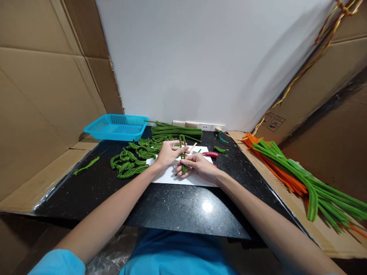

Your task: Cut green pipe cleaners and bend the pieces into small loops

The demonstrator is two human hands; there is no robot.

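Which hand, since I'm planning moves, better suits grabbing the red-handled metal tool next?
Right hand, probably: the red-handled tool lies nearer it than the left hand; both hold the fuzzy green loop.

A light blue sleeve [59, 262] shows at the lower left of the frame, its rounded hem ending near the elbow. Matching blue clothing [177, 259] fills the bottom centre, darker and softly creased toward its top. Both forearms are bare, with slim fingers [187, 163].

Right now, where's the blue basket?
In the head view, the blue basket sits back left on the black table, near the wall, left of the long green stems.
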